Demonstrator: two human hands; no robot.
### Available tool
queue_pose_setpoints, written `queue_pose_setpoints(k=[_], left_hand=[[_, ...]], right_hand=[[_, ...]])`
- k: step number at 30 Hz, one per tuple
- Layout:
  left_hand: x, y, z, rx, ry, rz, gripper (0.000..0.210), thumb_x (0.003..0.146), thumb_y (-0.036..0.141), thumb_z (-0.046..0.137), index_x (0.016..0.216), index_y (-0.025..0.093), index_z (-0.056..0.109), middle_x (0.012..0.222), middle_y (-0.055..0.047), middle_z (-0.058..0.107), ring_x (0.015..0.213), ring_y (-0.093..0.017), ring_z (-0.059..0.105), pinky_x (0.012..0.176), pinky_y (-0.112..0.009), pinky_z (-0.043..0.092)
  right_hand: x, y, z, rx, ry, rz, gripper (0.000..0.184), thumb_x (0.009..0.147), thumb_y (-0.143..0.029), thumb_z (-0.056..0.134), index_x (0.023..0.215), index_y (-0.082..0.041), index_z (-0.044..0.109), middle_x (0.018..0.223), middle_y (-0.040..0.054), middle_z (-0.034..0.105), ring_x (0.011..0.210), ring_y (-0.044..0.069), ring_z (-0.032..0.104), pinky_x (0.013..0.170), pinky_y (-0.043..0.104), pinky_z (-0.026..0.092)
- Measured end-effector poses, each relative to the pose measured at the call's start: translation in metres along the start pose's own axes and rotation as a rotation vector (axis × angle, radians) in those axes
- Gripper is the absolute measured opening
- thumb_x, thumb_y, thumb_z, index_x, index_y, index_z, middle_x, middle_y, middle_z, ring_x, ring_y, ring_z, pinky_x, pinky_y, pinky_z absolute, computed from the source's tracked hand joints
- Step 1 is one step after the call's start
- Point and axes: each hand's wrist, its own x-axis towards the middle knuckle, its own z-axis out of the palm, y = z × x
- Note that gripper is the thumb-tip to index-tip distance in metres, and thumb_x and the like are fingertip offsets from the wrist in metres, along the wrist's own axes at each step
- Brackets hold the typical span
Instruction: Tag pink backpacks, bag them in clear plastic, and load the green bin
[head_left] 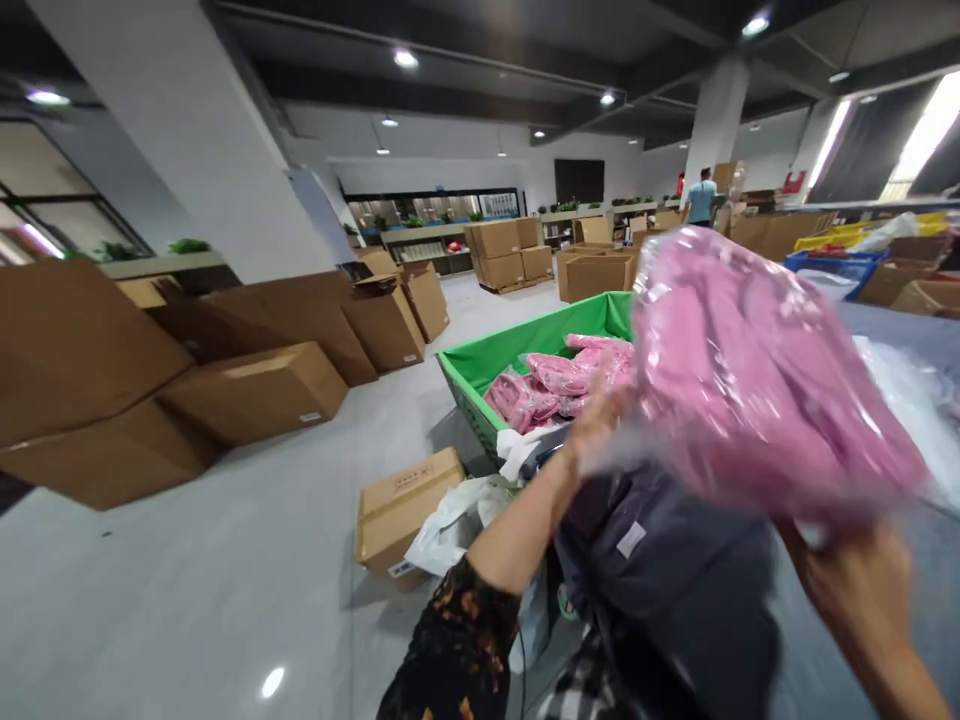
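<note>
A soft pink article in a clear plastic bag [765, 370] is held up in front of me on the right. My left hand [604, 425] is closed on the bag's left edge, slightly blurred. My right hand [862, 565] grips its lower right side from beneath, with most fingers hidden behind the plastic. Beyond my left hand, several similar pink packages [559, 375] lie in a green-walled bin [540, 335]. Below the held bag is a dark fabric bundle [667, 570] with a small white label.
A taped carton [409, 510] stands on the floor beside white plastic bags [450, 530]. Large cardboard boxes [255, 395] line the left. A blue-grey table surface [885, 325] extends right, near a blue crate [840, 270]. A person [701, 198] in a light blue top stands far back.
</note>
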Motion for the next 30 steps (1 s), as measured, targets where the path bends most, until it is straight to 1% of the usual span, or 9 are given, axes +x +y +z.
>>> queue_pose_setpoints(k=[1, 4, 7, 9, 11, 15, 22, 26, 30], left_hand=[[0.015, -0.005, -0.017, 0.125, 0.300, 0.075, 0.055, 0.097, 0.054, 0.044, 0.133, 0.015, 0.060, 0.113, -0.012, 0.070, 0.105, -0.023, 0.068, 0.098, -0.042, 0.053], [0.015, -0.037, -0.054, 0.305, 0.520, 0.063, 0.040, 0.094, 0.047, 0.049, 0.114, 0.017, 0.065, 0.108, -0.010, 0.069, 0.110, -0.023, 0.064, 0.107, -0.044, 0.045], [-0.035, -0.084, -0.064, 0.476, 0.441, -0.022, 0.032, 0.077, 0.039, 0.072, 0.099, 0.016, 0.069, 0.095, -0.011, 0.071, 0.101, -0.029, 0.066, 0.107, -0.052, 0.043], [-0.063, -0.112, -0.059, 0.785, 0.287, -0.094, 0.046, 0.075, 0.034, 0.074, 0.114, 0.012, 0.068, 0.110, -0.016, 0.071, 0.112, -0.034, 0.063, 0.109, -0.054, 0.040], [-0.076, -0.131, -0.050, 1.145, 0.100, -0.146, 0.062, 0.080, 0.035, 0.072, 0.134, 0.007, 0.058, 0.128, -0.021, 0.066, 0.123, -0.036, 0.058, 0.111, -0.053, 0.039], [-0.068, -0.141, -0.038, 1.466, -0.084, -0.162, 0.074, 0.086, 0.042, 0.067, 0.145, 0.000, 0.047, 0.135, -0.024, 0.062, 0.125, -0.036, 0.055, 0.110, -0.050, 0.039], [-0.058, -0.148, -0.027, 1.552, -0.098, -0.240, 0.071, 0.085, 0.035, 0.066, 0.144, 0.001, 0.048, 0.133, -0.023, 0.063, 0.122, -0.034, 0.057, 0.106, -0.045, 0.041], [-0.055, -0.145, -0.026, 1.566, -0.115, -0.304, 0.062, 0.087, 0.036, 0.064, 0.140, 0.006, 0.052, 0.131, -0.022, 0.064, 0.122, -0.034, 0.059, 0.102, -0.043, 0.044], [-0.053, -0.150, -0.035, 1.603, -0.171, -0.292, 0.060, 0.089, 0.037, 0.056, 0.138, 0.003, 0.051, 0.130, -0.022, 0.066, 0.122, -0.036, 0.061, 0.099, -0.043, 0.046]], right_hand=[[0.017, -0.012, 0.000, -0.052, 0.026, 0.001, 0.063, 0.098, -0.056, 0.056, 0.140, -0.010, 0.055, 0.148, 0.0317, 0.043, 0.126, 0.049, 0.053, 0.086, 0.060, 0.053], [0.058, -0.048, -0.003, -0.065, 0.064, -0.128, 0.052, 0.100, -0.046, 0.058, 0.142, -0.015, 0.054, 0.152, 0.0257, 0.045, 0.120, 0.042, 0.060, 0.087, 0.053, 0.054], [0.040, -0.077, 0.003, 0.127, 0.055, -0.343, 0.032, 0.102, -0.031, 0.055, 0.130, -0.017, 0.059, 0.129, 0.0144, 0.067, 0.106, 0.026, 0.069, 0.088, 0.038, 0.055], [-0.004, -0.081, 0.014, 0.184, -0.033, -0.432, 0.022, 0.105, -0.028, 0.047, 0.115, -0.017, 0.065, 0.110, 0.0102, 0.073, 0.091, 0.020, 0.072, 0.077, 0.031, 0.056], [-0.056, -0.070, 0.021, 0.210, -0.162, -0.399, 0.032, 0.108, -0.030, 0.038, 0.099, -0.019, 0.066, 0.096, 0.0061, 0.075, 0.071, 0.015, 0.072, 0.062, 0.026, 0.055], [-0.140, -0.015, 0.003, 0.285, -0.364, -0.095, 0.034, 0.107, -0.044, 0.040, 0.097, -0.026, 0.067, 0.095, 0.0020, 0.076, 0.065, 0.016, 0.073, 0.052, 0.024, 0.057], [-0.243, 0.091, -0.061, 0.398, -0.502, 0.544, 0.024, 0.077, -0.069, 0.063, 0.083, -0.049, 0.075, 0.079, 0.0059, 0.076, 0.061, 0.030, 0.072, 0.049, 0.039, 0.059], [-0.250, 0.092, -0.076, 0.363, -0.559, 0.717, 0.035, 0.074, -0.072, 0.061, 0.078, -0.041, 0.076, 0.081, 0.0088, 0.077, 0.069, 0.033, 0.073, 0.062, 0.044, 0.061], [-0.215, 0.066, -0.087, 0.383, -0.676, 0.683, 0.044, 0.089, -0.059, 0.049, 0.081, -0.023, 0.073, 0.082, 0.0103, 0.074, 0.075, 0.024, 0.070, 0.071, 0.034, 0.057]])
